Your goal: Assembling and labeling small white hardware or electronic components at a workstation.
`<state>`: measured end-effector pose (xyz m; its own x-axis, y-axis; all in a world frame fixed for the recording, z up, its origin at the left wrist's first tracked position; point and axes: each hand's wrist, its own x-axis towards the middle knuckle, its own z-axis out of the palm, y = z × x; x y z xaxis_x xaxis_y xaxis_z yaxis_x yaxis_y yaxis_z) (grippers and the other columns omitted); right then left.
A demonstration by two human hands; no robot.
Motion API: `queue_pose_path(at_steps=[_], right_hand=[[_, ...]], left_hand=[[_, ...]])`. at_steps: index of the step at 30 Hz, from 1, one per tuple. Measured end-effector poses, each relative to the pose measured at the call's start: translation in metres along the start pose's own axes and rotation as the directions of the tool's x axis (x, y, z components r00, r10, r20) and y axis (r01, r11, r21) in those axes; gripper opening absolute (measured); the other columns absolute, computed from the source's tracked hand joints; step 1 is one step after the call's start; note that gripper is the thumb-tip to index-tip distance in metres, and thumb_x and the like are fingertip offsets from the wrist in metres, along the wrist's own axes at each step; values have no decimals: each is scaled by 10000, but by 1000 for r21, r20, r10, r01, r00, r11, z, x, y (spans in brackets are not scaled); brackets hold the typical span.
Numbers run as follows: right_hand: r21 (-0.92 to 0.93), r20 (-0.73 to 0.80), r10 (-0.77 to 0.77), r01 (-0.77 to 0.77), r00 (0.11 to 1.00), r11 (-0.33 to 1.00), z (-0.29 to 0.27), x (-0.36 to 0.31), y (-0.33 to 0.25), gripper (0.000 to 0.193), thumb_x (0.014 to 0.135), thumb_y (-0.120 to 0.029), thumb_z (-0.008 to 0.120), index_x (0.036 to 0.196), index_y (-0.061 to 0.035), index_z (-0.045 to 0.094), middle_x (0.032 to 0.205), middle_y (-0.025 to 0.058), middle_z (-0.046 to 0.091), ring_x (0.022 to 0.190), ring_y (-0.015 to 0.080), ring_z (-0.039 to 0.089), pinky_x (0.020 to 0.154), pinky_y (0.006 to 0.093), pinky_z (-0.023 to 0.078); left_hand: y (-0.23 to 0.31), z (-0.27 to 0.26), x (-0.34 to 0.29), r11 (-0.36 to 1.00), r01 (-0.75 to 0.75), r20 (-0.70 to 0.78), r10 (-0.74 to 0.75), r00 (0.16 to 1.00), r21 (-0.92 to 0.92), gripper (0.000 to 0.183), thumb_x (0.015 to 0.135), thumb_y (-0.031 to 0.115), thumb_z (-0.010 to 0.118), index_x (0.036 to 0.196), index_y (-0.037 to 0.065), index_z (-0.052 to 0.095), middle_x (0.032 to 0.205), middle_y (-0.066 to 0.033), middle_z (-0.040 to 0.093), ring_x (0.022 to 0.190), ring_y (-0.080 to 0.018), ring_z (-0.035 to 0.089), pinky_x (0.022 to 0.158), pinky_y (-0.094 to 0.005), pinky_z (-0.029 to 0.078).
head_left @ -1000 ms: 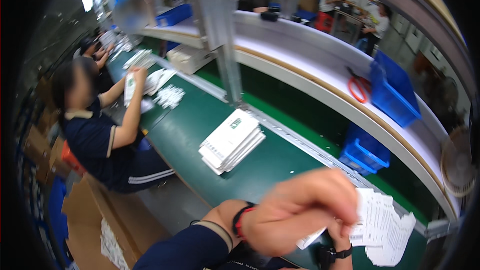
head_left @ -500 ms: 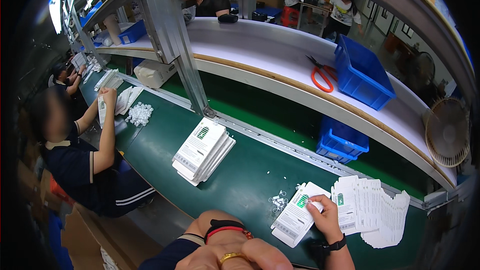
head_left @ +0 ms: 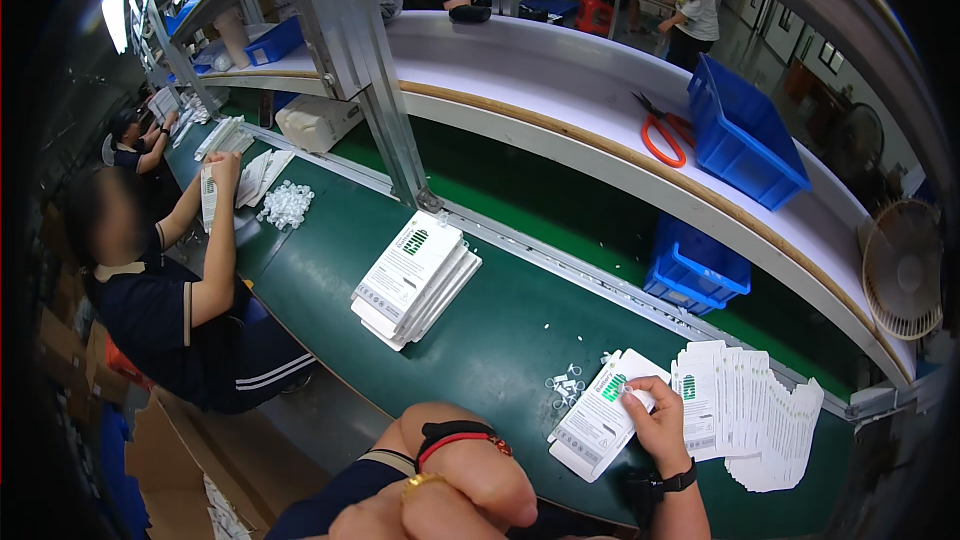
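My right hand (head_left: 659, 420), with a dark wristband, is over a flat white box (head_left: 597, 430) with a green battery-shaped print. Its thumb and forefinger close on a small clear piece (head_left: 627, 392) at the box's face. Beside the box's left edge lie several small clear plastic loops (head_left: 566, 386). Raised close to the camera at the lower middle, my left hand (head_left: 440, 490) wears a gold ring and has its fingers curled. Anything within them is hidden. To the right of my right hand, flat white boxes (head_left: 745, 400) are fanned out in an overlapping row.
Farther left on the green table (head_left: 500, 310) stands a stack of white boxes (head_left: 415, 275). A co-worker (head_left: 150, 280) handles a box near a clear-piece pile (head_left: 286, 204). Red-handled pliers (head_left: 662, 135) and a blue bin (head_left: 745, 140) sit on the shelf; another blue bin (head_left: 697, 265) is below.
My left hand has shifted slightly left and its fingers are more curled. The right hand stays at the box, its pinch nearly unchanged. The whole view has shifted slightly.
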<state>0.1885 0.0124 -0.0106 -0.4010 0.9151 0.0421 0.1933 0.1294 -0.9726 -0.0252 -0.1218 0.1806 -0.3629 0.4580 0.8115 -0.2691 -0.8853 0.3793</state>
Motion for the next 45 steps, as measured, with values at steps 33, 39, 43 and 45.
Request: queue_pose_path(at_steps=[33,39,43,45], right_hand=[[-34,17,1,0,1000,999,2,1,3,137,841,-82,651,953,-8,623,837,35,643,731,70,571,633,204,448],[-30,25,37,-36,999,999,1,-2,-6,136,845,-92,654,949,-12,620,857,26,627,756,73,561,659,214,450],[-62,9,4,-3,1000,998,-2,-1,2,130,840,-90,656,948,-21,633,826,37,652,725,72,581,628,203,452],[-41,15,20,-20,1000,999,-1,-1,1,130,838,-92,657,944,-21,635,828,41,657,733,76,590,634,207,457]], left_hand=[[-41,31,25,990,-51,82,41,996,130,485,975,287,373,1338,-34,355,915,-147,663,834,-287,638,848,-405,454],[-15,48,7,981,36,-129,-62,990,-190,390,967,272,412,1225,4,528,1219,-108,550,1046,-215,581,968,-389,402],[-6,44,8,901,223,-99,-277,956,-372,341,960,270,446,1261,143,545,1361,-44,481,1168,-159,528,1038,-371,364],[-13,13,-6,927,33,65,-10,998,-374,360,970,210,434,1302,88,503,1355,-69,484,1225,-100,472,1068,-336,341]])
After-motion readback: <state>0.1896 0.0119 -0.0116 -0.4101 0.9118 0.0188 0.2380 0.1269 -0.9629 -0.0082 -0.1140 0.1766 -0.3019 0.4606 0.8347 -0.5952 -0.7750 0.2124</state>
